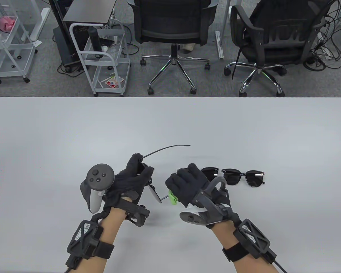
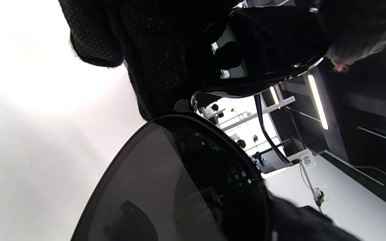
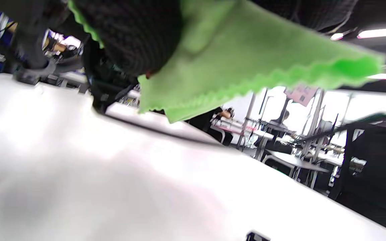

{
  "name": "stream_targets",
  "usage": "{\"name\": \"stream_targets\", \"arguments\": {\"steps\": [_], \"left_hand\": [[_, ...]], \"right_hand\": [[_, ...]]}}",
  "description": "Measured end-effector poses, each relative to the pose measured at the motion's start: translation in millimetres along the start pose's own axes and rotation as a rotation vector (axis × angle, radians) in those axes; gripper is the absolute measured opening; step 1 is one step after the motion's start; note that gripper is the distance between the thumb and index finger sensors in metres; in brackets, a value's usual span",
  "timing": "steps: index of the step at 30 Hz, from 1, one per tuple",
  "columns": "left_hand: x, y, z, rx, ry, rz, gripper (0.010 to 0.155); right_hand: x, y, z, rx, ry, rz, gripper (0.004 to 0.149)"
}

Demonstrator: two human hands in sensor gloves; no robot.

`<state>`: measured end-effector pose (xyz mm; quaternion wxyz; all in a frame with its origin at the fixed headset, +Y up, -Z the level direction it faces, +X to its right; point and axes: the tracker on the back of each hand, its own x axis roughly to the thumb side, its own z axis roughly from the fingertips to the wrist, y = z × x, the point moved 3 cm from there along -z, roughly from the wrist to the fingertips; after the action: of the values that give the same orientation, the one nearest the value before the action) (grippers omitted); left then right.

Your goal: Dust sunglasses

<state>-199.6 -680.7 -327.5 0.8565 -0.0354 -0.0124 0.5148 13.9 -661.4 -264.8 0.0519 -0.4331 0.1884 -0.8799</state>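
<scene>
Writing: only legible mark is a small white tag reading "60" (image 2: 307, 158), hanging on a thin cord in left wrist view. No brand readable on either pair.

Count: 2 prs sunglasses, 1 green cloth (image 3: 246, 63), 2 gloved hands, 2 office chairs and 2 white wire carts beyond the table's (image 1: 74, 128) far edge.

Landmark = spare sunglasses (image 1: 234, 176), lying flat on table, lenses dark, arms hidden behind the frame.

Right hand (image 1: 190, 186): just left of the spare pr, knuckles up, fingers curled, pinching the cloth; green edge pokes out at its left side. Cloth has zigzag-cut edge, held off the table.

Left hand (image 1: 128, 182): further left of spare pr, well apart, fingers closed round the held sunglasses (image 1: 153, 190); one temple arm sticks up and right over table. Lens edge shows betw. the hands, near the cloth.
</scene>
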Motion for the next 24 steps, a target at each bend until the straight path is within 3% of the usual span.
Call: {"name": "stream_targets", "arguments": {"steps": [5, 10, 18, 21, 24], "left_hand": [[-1, 0, 0, -0.016, 0.014, 0.046, 0.095], [-1, -6, 2, -0.044, 0.026, 0.063, 0.095], [-16, -14, -1, -0.101, 0.117, 0.233, 0.093], [-17, -26, -2, -0.200, 0.114, 0.258, 0.095], [-16, -49, 1, -0.352, 0.129, 0.260, 0.109]], "right_hand": [[5, 16, -3, 0.119, -0.041, -0.019, 0.055], [12, 17, -5, 0.107, -0.054, -0.044, 0.054], [18, 16, -6, 0.126, -0.097, -0.069, 0.045], [15, 16, -8, 0.184, -0.103, -0.014, 0.044], [11, 14, -8, 0.203, -0.074, 0.007, 0.044]]}}
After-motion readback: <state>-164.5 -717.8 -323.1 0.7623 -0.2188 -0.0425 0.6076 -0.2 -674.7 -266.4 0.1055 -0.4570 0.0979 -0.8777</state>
